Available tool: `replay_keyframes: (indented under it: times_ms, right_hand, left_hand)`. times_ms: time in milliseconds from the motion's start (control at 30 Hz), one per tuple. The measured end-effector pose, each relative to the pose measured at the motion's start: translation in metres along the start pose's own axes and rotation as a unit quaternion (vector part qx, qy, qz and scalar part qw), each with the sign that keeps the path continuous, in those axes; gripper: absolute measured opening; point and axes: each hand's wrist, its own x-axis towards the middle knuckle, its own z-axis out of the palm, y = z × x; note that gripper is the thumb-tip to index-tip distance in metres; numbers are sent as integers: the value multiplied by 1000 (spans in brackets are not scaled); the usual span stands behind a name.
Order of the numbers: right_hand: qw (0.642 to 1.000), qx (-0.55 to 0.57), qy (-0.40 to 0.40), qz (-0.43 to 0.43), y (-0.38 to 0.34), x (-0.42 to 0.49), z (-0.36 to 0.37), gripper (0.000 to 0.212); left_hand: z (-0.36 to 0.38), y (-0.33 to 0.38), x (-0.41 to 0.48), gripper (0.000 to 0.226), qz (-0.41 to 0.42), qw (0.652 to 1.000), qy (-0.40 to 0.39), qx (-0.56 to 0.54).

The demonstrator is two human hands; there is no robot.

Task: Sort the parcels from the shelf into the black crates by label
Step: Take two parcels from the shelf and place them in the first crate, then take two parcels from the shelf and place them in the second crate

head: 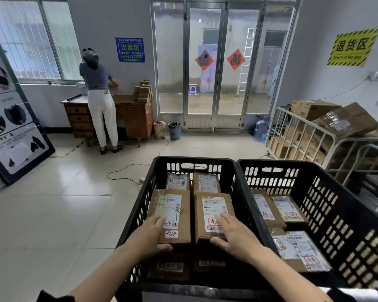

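In the left black crate (140, 205), two brown parcels sit side by side on top of others, and both hands are on them. The left hand (150, 235) grips the near end of the left parcel (171, 216), fingers flat on its top and thumb under the near edge; the right hand (234, 233) holds the right parcel (214, 214) the same way. This looks like the placing step: the pair, both marked with a similar red-framed handwritten tag, is being settled into this crate. Next, I judge, the hands must let go and return to the shelf, which is out of view. The right black crate (347, 214), touching the first, holds parcels with a different tag. Beyond lies a pale tiled floor (52, 214); another person (100, 99) stands at a wooden desk (135, 118), near glass doors (207, 66).
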Motion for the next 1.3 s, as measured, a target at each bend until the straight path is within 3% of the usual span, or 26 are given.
replay_keyframes:
  times_ms: [167, 667, 1000, 1300]
  right_hand:
    - [1000, 12, 16, -11, -12, -32, -4, 71]
    - [998, -1, 55, 29, -40, -131, -22, 68]
    - [990, -11, 57, 125, -42, -255, -13, 66]
    - [961, 11, 70, 268, -16, -369, -16, 69]
  left_hand:
    - [-6, 14, -23, 83, 7, 1000, 17, -1]
    - [-17, 56, -99, 81, 78, 994, 74, 14]
    - [22, 97, -164, 72, 135, 987, 90, 13]
    - [51, 178, -194, 62, 216, 971, 97, 19]
